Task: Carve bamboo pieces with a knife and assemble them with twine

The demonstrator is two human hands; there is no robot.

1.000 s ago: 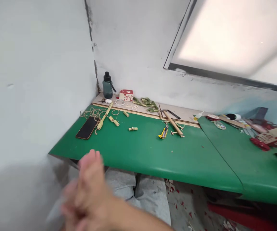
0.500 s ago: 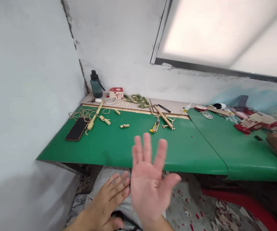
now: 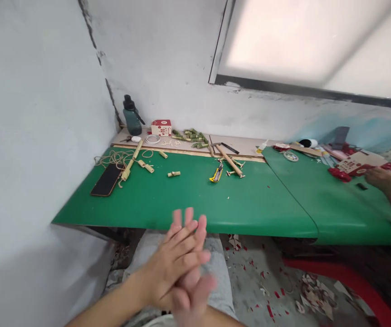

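Short pale yellow-green bamboo piece (image 3: 174, 174) on green-covered worktable (image 3: 256, 204), near but apart, past the fingertips. Left hand (image 3: 171, 265) flat, fingers extended, laid across right hand (image 3: 193, 282); the latter blurred, fingers outstretched. Yellow-and-grey metal-bladed utility knife (image 3: 216, 173) ahead, right of hands. Flat black brown-edged phone (image 3: 106, 180) ahead, left of them. Wooden-handled dark-headed hammer (image 3: 229, 160) farther out, right.

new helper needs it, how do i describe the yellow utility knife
Start at the green tabletop along the wall. Near the middle of its back edge lies a wooden-handled hammer; the utility knife is just left of it. Bright yellow sets the knife apart from the pale bamboo piece further left.
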